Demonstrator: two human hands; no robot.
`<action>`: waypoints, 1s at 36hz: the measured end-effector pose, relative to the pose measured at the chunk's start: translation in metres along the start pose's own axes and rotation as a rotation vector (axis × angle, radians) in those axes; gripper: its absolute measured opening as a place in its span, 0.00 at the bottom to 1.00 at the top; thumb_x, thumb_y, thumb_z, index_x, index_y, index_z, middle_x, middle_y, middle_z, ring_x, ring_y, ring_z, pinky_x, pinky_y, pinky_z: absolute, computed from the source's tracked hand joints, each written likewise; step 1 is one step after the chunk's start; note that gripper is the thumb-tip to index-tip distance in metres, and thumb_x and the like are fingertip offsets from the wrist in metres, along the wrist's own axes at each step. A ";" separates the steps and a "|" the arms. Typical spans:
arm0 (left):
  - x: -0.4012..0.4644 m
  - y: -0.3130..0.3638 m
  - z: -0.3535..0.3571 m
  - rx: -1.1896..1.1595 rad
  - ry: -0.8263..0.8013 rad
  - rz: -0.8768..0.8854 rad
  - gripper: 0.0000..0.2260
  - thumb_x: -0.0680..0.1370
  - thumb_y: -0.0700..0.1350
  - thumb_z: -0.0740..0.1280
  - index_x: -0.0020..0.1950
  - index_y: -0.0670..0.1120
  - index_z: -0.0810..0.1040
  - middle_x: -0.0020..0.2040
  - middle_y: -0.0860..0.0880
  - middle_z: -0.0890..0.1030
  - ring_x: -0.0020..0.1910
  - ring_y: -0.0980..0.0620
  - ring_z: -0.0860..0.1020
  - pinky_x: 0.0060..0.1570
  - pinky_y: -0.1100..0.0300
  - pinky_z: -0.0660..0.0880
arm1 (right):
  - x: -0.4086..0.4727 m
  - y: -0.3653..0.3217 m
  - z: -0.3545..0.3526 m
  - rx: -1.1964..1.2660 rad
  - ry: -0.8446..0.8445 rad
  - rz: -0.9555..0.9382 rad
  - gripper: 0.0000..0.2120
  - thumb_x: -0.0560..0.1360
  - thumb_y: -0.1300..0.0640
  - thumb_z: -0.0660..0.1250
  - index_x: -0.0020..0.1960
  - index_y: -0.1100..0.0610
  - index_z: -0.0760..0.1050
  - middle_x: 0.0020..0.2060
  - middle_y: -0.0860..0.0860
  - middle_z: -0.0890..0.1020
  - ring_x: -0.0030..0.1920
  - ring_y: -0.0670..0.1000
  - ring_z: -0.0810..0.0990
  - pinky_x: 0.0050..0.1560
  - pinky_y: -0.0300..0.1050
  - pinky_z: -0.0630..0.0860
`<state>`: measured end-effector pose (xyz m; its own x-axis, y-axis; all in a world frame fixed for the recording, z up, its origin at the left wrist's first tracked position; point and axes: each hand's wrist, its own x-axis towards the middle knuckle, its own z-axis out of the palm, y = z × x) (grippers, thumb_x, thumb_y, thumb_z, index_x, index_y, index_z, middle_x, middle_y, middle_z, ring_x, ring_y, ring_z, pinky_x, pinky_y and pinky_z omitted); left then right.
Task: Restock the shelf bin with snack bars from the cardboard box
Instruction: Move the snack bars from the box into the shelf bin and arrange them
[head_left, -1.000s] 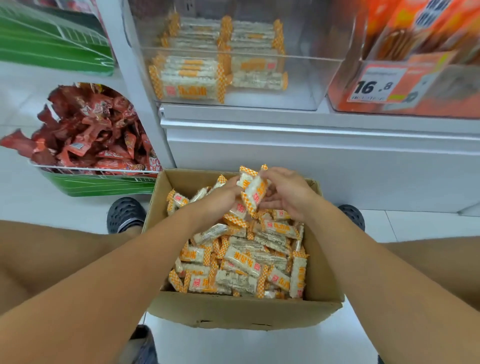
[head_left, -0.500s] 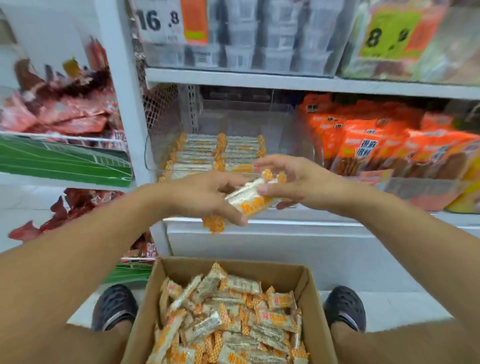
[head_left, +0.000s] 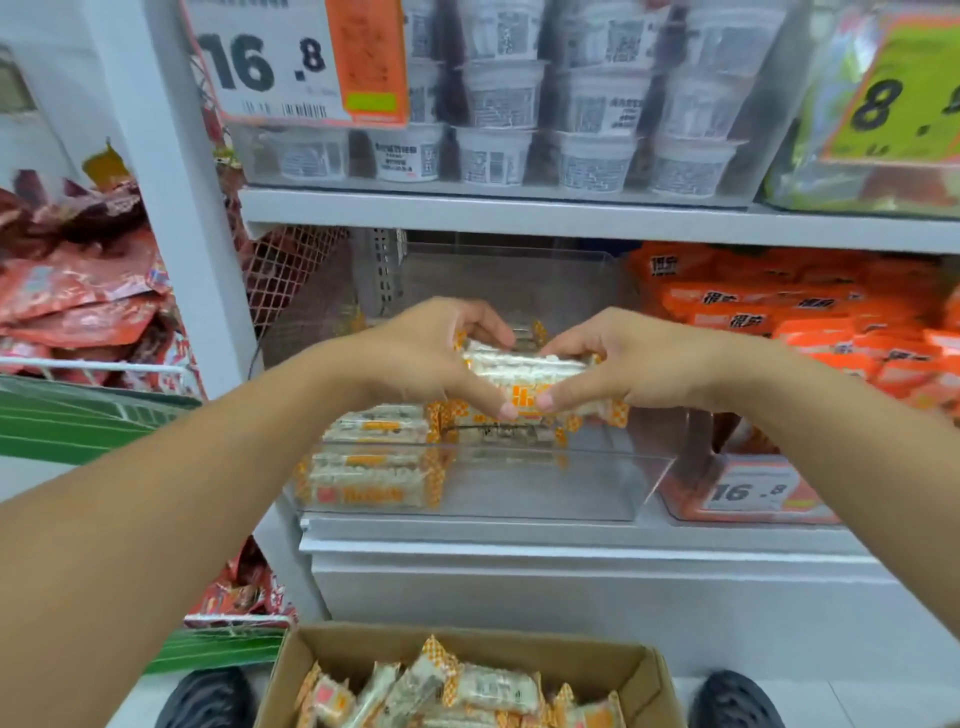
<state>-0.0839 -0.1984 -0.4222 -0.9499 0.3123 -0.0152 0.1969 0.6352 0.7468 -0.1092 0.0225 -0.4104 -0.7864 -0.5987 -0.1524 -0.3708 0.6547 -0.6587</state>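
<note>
Left hand (head_left: 415, 358) and right hand (head_left: 639, 358) together, gripping a snack bar bundle (head_left: 524, 374) above clear shelf bin (head_left: 483, 488); cardboard box (head_left: 660, 686) below. Best lowered level beside stacked rows.

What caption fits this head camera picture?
Both hands hold snack bars over the clear shelf bin.

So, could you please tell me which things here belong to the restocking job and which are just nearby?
Part of the job:
- left hand
- right hand
- held snack bars
- clear shelf bin
- cardboard box

Just nearby:
- orange packets
- white cups
- red packets
</note>
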 end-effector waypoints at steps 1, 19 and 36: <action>0.002 -0.004 -0.002 -0.007 -0.022 -0.005 0.27 0.64 0.50 0.82 0.60 0.56 0.77 0.58 0.60 0.78 0.58 0.62 0.75 0.54 0.69 0.71 | 0.004 0.002 0.000 -0.060 0.022 -0.009 0.15 0.71 0.47 0.77 0.53 0.53 0.85 0.46 0.53 0.86 0.45 0.47 0.82 0.52 0.47 0.76; 0.044 -0.044 0.016 0.529 -0.233 -0.026 0.12 0.65 0.52 0.81 0.43 0.52 0.82 0.36 0.57 0.79 0.35 0.56 0.78 0.33 0.65 0.71 | 0.013 0.000 -0.013 -0.430 0.335 -0.011 0.27 0.71 0.43 0.74 0.65 0.55 0.76 0.60 0.50 0.81 0.55 0.49 0.77 0.52 0.41 0.71; 0.044 -0.062 0.018 0.499 -0.090 0.017 0.03 0.73 0.48 0.74 0.40 0.51 0.83 0.37 0.56 0.78 0.40 0.53 0.76 0.41 0.60 0.71 | -0.003 -0.001 -0.011 -0.511 0.272 0.028 0.29 0.70 0.41 0.74 0.67 0.54 0.77 0.60 0.49 0.82 0.56 0.48 0.79 0.51 0.38 0.70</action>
<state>-0.1332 -0.2114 -0.4818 -0.9253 0.3709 -0.0795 0.3249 0.8830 0.3389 -0.1118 0.0287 -0.4016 -0.8730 -0.4820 0.0750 -0.4864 0.8486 -0.2079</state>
